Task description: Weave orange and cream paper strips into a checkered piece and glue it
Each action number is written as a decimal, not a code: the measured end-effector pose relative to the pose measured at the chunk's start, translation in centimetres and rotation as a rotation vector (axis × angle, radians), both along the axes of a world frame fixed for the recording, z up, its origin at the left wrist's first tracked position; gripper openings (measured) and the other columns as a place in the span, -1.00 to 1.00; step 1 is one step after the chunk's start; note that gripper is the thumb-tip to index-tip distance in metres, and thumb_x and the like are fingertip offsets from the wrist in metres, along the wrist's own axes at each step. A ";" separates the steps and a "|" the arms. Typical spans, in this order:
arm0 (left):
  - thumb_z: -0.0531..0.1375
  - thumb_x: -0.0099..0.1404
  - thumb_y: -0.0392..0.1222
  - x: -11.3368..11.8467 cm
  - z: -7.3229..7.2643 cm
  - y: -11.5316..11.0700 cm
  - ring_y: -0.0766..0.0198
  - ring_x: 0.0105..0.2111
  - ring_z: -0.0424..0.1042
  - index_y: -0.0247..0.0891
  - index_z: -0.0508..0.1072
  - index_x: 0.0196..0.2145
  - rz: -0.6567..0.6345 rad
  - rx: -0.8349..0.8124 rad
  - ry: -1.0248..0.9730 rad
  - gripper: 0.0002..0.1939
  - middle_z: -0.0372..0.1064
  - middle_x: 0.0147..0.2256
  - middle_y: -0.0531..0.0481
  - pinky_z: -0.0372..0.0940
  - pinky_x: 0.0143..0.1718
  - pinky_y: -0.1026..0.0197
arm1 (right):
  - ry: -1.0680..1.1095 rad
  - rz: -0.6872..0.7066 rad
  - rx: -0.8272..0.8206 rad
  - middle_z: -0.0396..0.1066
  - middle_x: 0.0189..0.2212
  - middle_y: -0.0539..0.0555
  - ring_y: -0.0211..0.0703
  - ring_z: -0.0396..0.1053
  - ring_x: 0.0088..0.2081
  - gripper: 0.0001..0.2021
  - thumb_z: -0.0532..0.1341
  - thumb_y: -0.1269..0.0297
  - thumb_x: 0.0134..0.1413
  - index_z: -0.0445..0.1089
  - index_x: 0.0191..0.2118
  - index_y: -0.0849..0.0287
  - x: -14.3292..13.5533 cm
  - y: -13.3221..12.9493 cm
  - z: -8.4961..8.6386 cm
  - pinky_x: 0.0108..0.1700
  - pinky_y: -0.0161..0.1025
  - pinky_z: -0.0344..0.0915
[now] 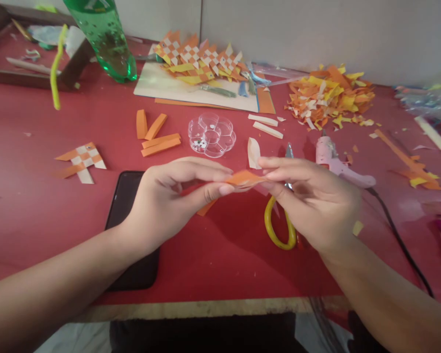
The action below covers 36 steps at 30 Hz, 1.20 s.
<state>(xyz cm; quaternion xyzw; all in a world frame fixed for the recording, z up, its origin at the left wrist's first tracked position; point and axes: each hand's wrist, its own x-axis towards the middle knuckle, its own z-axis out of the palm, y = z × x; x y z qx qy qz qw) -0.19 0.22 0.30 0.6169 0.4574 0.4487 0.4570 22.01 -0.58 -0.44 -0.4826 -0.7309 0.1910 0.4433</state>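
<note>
Between my two hands, above the red table, I hold a small piece of folded orange and white paper point(247, 178), slightly blurred. My left hand point(176, 201) pinches its left end between thumb and fingers. At the other end, the fingertips of my right hand point(308, 196) close on the paper. Yellow-handled scissors point(267, 223) lie under my right hand, partly covered by it. A black phone point(125, 196) lies beneath my left wrist. A curved white paper strip point(254, 153) stands just beyond my right fingertips.
A woven paper fish point(85, 159) lies at left, orange strips point(161, 144) and a clear flower-shaped tray point(220, 149) ahead. A pink glue gun point(340, 164) with its cord is at right. Behind are a green bottle point(105, 41), several finished fish point(202, 56) and a scrap pile point(329, 95).
</note>
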 end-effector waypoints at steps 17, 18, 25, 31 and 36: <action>0.08 0.39 -0.28 -0.9 -1.2 0.3 0.20 -0.34 0.41 -0.30 0.55 -0.34 -0.501 0.638 0.679 -0.75 0.47 -0.29 -0.13 0.34 -0.23 0.15 | -0.331 0.280 0.180 0.46 -0.40 0.05 -0.11 0.35 -0.30 -0.69 0.11 0.63 0.00 0.48 -0.39 0.06 0.9 1.2 0.1 -0.25 -0.10 0.37; 0.09 0.38 -0.25 -0.8 -1.1 0.3 0.19 -0.33 0.40 -0.30 0.55 -0.35 -0.522 0.630 0.688 -0.75 0.47 -0.28 -0.14 0.35 -0.20 0.13 | -0.339 0.307 0.169 0.47 -0.40 0.06 -0.11 0.35 -0.30 -0.71 0.12 0.61 -0.01 0.48 -0.37 0.07 0.8 1.2 0.2 -0.25 -0.09 0.38; 0.08 0.33 -0.33 -0.6 -0.8 -0.3 0.11 -0.33 0.45 -0.36 0.54 -0.37 -0.508 0.681 0.739 -0.76 0.46 -0.35 -0.19 0.40 -0.27 0.07 | -0.459 0.387 0.066 0.50 -0.35 0.10 -0.10 0.38 -0.26 -0.85 0.19 0.50 0.08 0.49 -0.28 0.17 0.6 1.3 -0.1 -0.16 -0.09 0.37; 0.07 0.36 -0.40 -0.8 -1.5 -0.2 0.15 -0.34 0.45 -0.31 0.51 -0.24 -0.505 0.752 0.783 -0.79 0.47 -0.31 -0.13 0.41 -0.27 0.10 | -0.534 0.385 -0.021 0.51 -0.30 0.07 -0.14 0.38 -0.21 -0.86 0.18 0.41 0.22 0.50 -0.27 0.14 0.9 1.6 -0.6 -0.10 -0.10 0.33; 0.09 0.36 -0.34 -0.7 -1.5 -0.2 0.18 -0.33 0.43 -0.24 0.54 -0.26 -0.484 0.575 0.722 -0.79 0.47 -0.25 -0.07 0.37 -0.27 0.10 | -0.526 0.386 -0.061 0.51 -0.29 0.06 -0.14 0.38 -0.20 -0.85 0.18 0.41 0.23 0.51 -0.28 0.12 0.9 1.8 -0.6 -0.09 -0.11 0.31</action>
